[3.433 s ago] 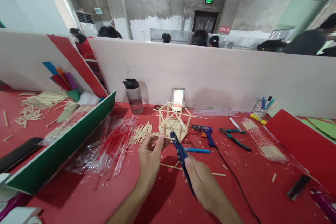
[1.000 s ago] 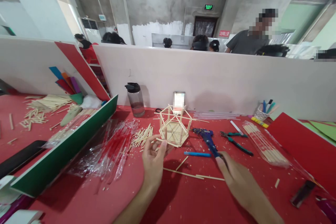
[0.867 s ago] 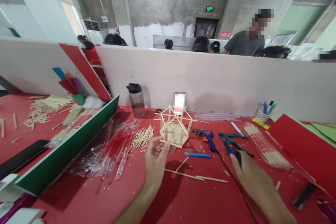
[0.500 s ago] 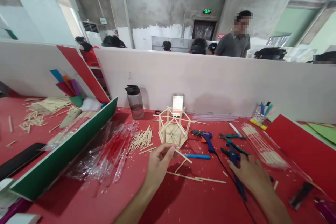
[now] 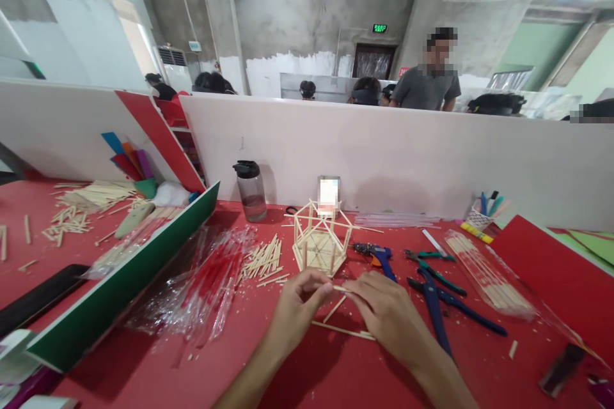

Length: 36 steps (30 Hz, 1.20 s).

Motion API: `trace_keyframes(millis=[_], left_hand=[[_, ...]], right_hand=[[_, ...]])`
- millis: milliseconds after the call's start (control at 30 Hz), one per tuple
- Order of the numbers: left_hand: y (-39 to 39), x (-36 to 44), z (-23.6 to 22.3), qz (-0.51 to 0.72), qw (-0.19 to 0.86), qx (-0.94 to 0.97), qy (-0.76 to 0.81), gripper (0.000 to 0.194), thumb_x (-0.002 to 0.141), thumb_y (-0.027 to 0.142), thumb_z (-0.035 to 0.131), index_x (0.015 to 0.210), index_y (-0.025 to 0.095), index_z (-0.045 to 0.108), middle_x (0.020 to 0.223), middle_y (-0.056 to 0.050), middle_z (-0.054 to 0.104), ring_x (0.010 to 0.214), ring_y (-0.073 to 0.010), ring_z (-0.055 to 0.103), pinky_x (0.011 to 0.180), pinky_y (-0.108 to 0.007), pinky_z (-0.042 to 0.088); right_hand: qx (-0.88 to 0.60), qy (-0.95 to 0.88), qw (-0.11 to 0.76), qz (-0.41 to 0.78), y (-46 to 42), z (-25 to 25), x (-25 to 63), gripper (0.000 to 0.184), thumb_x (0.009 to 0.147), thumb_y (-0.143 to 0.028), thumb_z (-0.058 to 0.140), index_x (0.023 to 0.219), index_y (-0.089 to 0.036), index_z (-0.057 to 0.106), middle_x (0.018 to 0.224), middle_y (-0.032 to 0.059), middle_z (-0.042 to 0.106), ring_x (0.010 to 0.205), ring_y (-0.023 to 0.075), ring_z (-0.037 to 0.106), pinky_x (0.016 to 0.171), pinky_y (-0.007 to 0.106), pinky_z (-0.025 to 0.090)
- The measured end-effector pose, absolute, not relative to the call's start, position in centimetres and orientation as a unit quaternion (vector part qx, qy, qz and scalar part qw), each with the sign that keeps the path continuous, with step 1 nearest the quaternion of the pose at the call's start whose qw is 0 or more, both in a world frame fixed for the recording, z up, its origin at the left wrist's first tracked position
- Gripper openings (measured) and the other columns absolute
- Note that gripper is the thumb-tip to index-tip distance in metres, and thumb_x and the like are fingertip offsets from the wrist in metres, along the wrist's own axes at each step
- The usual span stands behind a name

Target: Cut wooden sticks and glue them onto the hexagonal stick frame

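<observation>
Between my two hands is a short wooden stick [image 5: 341,289], pinched at its left end by my left hand [image 5: 303,307] and at its right end by the fingers of my right hand [image 5: 384,310]. Just beyond my hands stands a six-sided frame of sticks [image 5: 320,248] on a wooden base. Dark-blue cutting pliers [image 5: 434,307] lie with handles spread to the right of my right hand. Two or more loose sticks [image 5: 343,330] lie on the table below my hands, partly covered by the right one.
A blue glue gun [image 5: 377,254] and green-handled pliers [image 5: 439,268] lie right of the frame. Left are a stick pile [image 5: 263,259], plastic wrappers [image 5: 211,275] and a green board [image 5: 139,268]. A bottle [image 5: 252,195] and a lit phone [image 5: 329,195] stand at the white partition [image 5: 407,160].
My right hand carried the blue cutting pliers to the right, put them down and came back to the stick. My left hand brought the stick slightly right and nearer me.
</observation>
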<state>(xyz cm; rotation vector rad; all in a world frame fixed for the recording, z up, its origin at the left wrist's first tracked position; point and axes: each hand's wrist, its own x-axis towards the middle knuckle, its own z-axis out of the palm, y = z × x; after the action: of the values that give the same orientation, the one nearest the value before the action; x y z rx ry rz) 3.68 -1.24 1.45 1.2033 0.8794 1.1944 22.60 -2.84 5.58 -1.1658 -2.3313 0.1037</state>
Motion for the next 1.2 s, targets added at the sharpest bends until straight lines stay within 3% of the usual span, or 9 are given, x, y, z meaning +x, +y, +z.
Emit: trace_keyframes(millis=[167,267,533,767,967,1067,1133,1200], left_hand=[[-0.9,1.9,2.7,0.426,0.599,0.587,0.339,0.019,0.082,0.033,0.072,0.076,0.018,0.062,0.069,0.001,0.064,0.067,-0.0145,0.06,0.067,-0.024,0.048],[-1.0,1.0,3.4,0.363,0.604,0.634,0.318,0.016,0.082,0.029,0.072,0.076,0.018,0.063,0.073,0.0,0.064,0.072,-0.0156,0.061,0.071,-0.025,0.047],[-0.9,0.2,2.9,0.382,0.664,0.576,0.284,0.025,0.091,0.042,0.063,0.086,0.02,0.055,0.08,-0.002,0.062,0.079,-0.0183,0.065,0.079,-0.032,0.053],[-0.5,-1.4,3.6,0.412,0.544,0.646,0.342,0.027,0.098,0.046,0.051,0.087,0.021,0.054,0.08,-0.001,0.058,0.079,-0.0171,0.06,0.076,-0.027,0.049],[1.1,-4.6,3.5,0.319,0.266,0.751,0.513,0.031,0.099,0.038,0.044,0.078,0.022,0.06,0.073,-0.003,0.065,0.067,-0.0187,0.06,0.063,-0.025,0.041],[1.2,-5.9,3.5,0.258,0.216,0.761,0.555,0.033,0.098,0.037,0.044,0.079,0.023,0.067,0.075,-0.005,0.071,0.07,-0.0218,0.067,0.063,-0.026,0.044],[0.7,-6.2,3.9,0.234,0.216,0.769,0.554,0.03,0.098,0.038,0.047,0.087,0.026,0.072,0.081,-0.005,0.075,0.075,-0.0227,0.07,0.064,-0.025,0.047],[0.2,-5.8,4.9,0.244,0.219,0.782,0.53,0.025,0.095,0.039,0.053,0.109,0.03,0.072,0.091,-0.004,0.077,0.078,-0.0218,0.072,0.066,-0.024,0.05]], right_hand=[[-0.375,-0.898,0.229,0.022,-2.0,6.6,23.6,0.026,0.092,-0.003,0.05,0.092,-0.019,0.071,0.079,0.0033,0.066,0.077,0.0178,0.055,0.073,0.028,0.038],[-0.324,-0.923,0.207,0.03,-1.8,7.2,23.8,0.03,0.088,0.0,0.048,0.089,-0.02,0.07,0.078,0.0024,0.065,0.078,0.0172,0.053,0.074,0.028,0.037],[-0.307,-0.916,0.257,0.029,-0.2,7.3,22.3,0.026,0.089,-0.005,0.048,0.084,-0.019,0.07,0.072,0.0019,0.065,0.069,0.015,0.054,0.065,0.027,0.034],[-0.379,-0.851,0.334,0.145,0.8,7.4,21.0,0.021,0.097,-0.019,0.053,0.094,-0.019,0.074,0.079,0.0032,0.073,0.07,0.014,0.064,0.067,0.024,0.044],[-0.391,-0.841,0.336,0.163,2.2,9.0,21.5,0.021,0.096,-0.02,0.054,0.096,-0.021,0.075,0.086,0.0034,0.075,0.079,0.015,0.067,0.074,0.026,0.049],[-0.385,-0.85,0.325,0.154,2.6,9.2,21.6,0.021,0.098,-0.022,0.053,0.099,-0.022,0.074,0.088,0.0037,0.075,0.08,0.0152,0.066,0.075,0.027,0.049],[-0.381,-0.86,0.306,0.149,2.5,9.1,21.3,0.022,0.1,-0.025,0.053,0.097,-0.021,0.074,0.089,0.0039,0.073,0.081,0.0157,0.065,0.074,0.027,0.048],[-0.377,-0.872,0.278,0.143,2.2,8.9,20.8,0.023,0.101,-0.028,0.053,0.092,-0.021,0.072,0.086,0.0026,0.072,0.078,0.0157,0.064,0.071,0.027,0.046]])
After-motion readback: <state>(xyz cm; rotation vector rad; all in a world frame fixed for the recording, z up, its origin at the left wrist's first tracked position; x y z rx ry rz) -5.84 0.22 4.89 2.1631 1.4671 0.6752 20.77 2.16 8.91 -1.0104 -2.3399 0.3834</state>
